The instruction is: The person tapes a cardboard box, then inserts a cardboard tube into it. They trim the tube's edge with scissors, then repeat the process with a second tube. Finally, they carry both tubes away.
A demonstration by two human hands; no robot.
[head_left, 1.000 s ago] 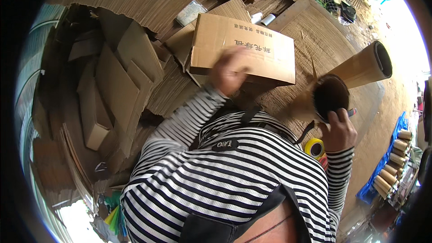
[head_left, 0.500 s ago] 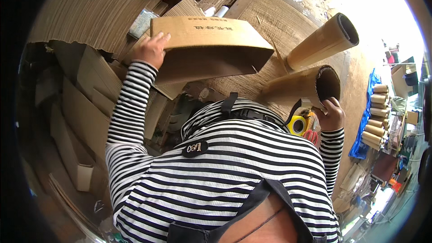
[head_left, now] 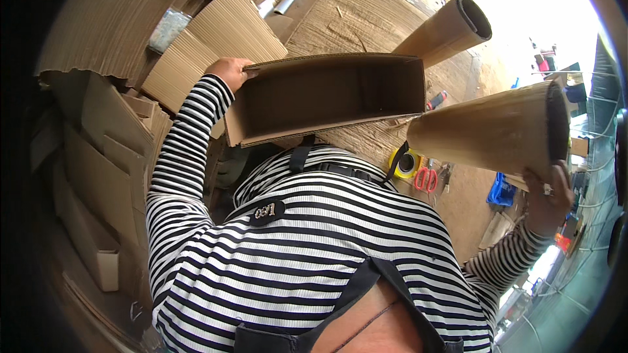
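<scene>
My left hand (head_left: 230,73) grips the left end of an open cardboard box (head_left: 333,91), which is tilted so that its dark inside faces me. At the right, my right hand (head_left: 548,193) is closed on the lower rim of a cardboard tube (head_left: 490,127); some of its fingers are hidden from view. The tube is raised, its wide end pointing right and its narrower end close to the box's right side. A second cardboard tube (head_left: 441,32) stands behind the box, partly hidden by it.
Beneath lies a wooden table (head_left: 347,9). Near my waist are a yellow tape roll (head_left: 405,163) and red-handled scissors (head_left: 426,178). Flat corrugated sheets (head_left: 216,32) lie left of the box, with stacked cardboard (head_left: 108,16) beyond. A blue plastic sheet (head_left: 501,191) shows at the right.
My right hand has lifted the nearer tube and carried it right. The box has tipped, turning its opening toward me, while my left hand stays on its left end. The whole view has shifted.
</scene>
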